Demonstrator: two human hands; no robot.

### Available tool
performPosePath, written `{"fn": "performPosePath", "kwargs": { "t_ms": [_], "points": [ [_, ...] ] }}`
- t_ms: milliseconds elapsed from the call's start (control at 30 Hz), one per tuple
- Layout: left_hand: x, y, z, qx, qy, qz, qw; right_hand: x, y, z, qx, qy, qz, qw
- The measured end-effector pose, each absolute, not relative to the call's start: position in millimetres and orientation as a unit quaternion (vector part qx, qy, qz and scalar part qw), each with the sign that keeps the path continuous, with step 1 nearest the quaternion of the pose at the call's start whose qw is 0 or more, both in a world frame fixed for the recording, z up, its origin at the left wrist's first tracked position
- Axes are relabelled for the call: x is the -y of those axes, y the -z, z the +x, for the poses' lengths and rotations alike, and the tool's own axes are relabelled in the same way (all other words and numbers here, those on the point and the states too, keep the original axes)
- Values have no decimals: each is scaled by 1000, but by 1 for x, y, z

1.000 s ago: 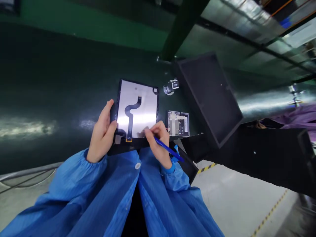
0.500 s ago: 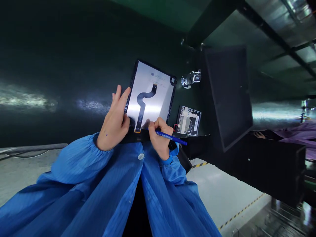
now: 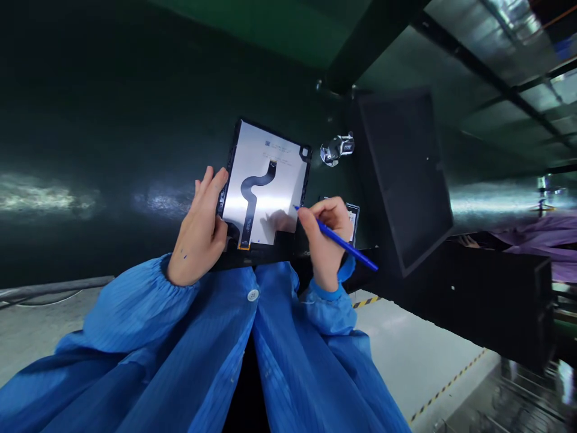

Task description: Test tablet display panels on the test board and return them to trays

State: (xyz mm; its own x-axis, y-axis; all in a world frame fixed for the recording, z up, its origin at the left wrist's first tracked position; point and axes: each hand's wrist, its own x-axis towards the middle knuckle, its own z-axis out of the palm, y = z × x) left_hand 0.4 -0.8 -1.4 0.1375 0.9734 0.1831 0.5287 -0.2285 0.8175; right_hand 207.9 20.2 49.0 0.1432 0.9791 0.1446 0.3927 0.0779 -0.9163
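Note:
A silver display panel (image 3: 274, 174) with a black S-shaped flex cable (image 3: 252, 192) lies on the dark green bench. My left hand (image 3: 201, 231) rests against the panel's left edge, fingers stretched along it, thumb near the lower corner. My right hand (image 3: 327, 237) is closed round a blue pen (image 3: 342, 243). The pen's tip sits at the panel's right edge. Both arms wear blue sleeves.
A small circuit board (image 3: 351, 216) lies partly hidden behind my right hand. A shiny clear object (image 3: 336, 148) lies beyond the panel. A black tray (image 3: 401, 174) leans at the right. A purple sleeve (image 3: 541, 237) of another person shows far right.
My right hand with the pen has moved from the panel's lower middle to its right edge and lifted slightly. The left hand stays at the left edge.

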Motion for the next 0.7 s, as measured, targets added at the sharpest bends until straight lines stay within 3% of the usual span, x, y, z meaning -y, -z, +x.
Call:
{"fn": "performPosePath", "kwargs": {
  "t_ms": [133, 267, 400, 567, 700],
  "points": [
    [-4, 0, 2, -565, -326, 715, 251, -62, -63, 221, 643, -369, -555, 377],
    [-11, 2, 5, -553, -286, 751, 220, -96, -35, 211, 679, -393, -540, 306],
    [-12, 5, 2, -540, -286, 756, 234, -108, -11, 190, 642, -429, -530, 350],
    [-11, 0, -4, -538, -289, 753, 243, -101, -16, 184, 614, -497, -453, 414],
    [-18, -3, 6, -546, -267, 767, 207, -96, -21, 200, 676, -431, -466, 374]
  ]
}}
